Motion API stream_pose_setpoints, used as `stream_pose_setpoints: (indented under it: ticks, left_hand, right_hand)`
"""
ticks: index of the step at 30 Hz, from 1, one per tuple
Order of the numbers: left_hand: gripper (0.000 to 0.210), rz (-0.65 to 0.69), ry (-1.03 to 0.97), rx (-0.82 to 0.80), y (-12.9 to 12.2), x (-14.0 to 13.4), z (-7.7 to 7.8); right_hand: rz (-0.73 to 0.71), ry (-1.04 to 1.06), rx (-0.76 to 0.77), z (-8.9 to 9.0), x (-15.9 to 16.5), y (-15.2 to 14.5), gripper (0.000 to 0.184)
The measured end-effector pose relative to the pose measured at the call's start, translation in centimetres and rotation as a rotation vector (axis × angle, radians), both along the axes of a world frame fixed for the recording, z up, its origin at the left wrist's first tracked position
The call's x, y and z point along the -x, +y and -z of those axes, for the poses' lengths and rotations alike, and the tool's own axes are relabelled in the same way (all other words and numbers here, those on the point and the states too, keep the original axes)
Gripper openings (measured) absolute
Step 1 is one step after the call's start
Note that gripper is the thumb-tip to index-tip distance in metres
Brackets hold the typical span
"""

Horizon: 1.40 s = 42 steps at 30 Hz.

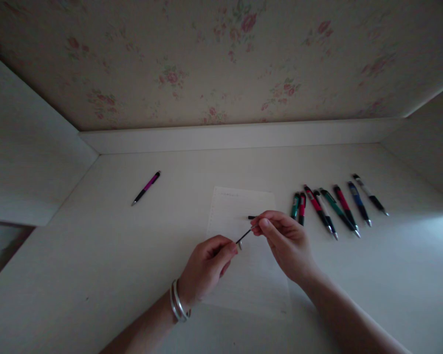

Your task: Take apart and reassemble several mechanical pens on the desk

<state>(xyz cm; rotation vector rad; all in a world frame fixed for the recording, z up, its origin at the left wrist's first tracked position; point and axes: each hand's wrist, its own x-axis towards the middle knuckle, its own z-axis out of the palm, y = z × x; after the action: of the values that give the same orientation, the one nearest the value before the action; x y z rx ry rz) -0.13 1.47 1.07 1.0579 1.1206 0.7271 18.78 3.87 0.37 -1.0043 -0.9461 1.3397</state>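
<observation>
Over a sheet of paper (pixel 249 285), a thin dark pen refill (pixel 244 235) stretches slantwise between my two hands. My left hand (pixel 210 260), with silver bangles (pixel 177 301) at its wrist, pinches the lower end. The fingertips of my right hand (pixel 284 238) are closed round the upper end; a small pale part shows there, too fine to make out. Just under the refill a small silver piece (pixel 240 245) lies on the paper, shaped like a pen tip. Behind my right fingers a short black piece (pixel 251 217) sticks out, its other end hidden.
Several click pens lie to the right, among them a green pen (pixel 339 211), a blue pen (pixel 359 202) and a black-and-white pen (pixel 371 195). One purple pen (pixel 146 188) rests at the left. White panels and a flowered wall (pixel 214 73) bound the white desktop (pixel 96 246).
</observation>
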Motion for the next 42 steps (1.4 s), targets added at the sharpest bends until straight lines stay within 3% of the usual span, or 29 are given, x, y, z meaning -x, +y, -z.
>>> stream_pose_setpoints:
  ticks: [42]
  left_hand:
    - [0.031,0.003,-0.002,0.001,0.00,0.05,-0.05]
  right_hand:
    - [-0.027,-0.004,0.002,-0.06,-0.23,0.05,0.005]
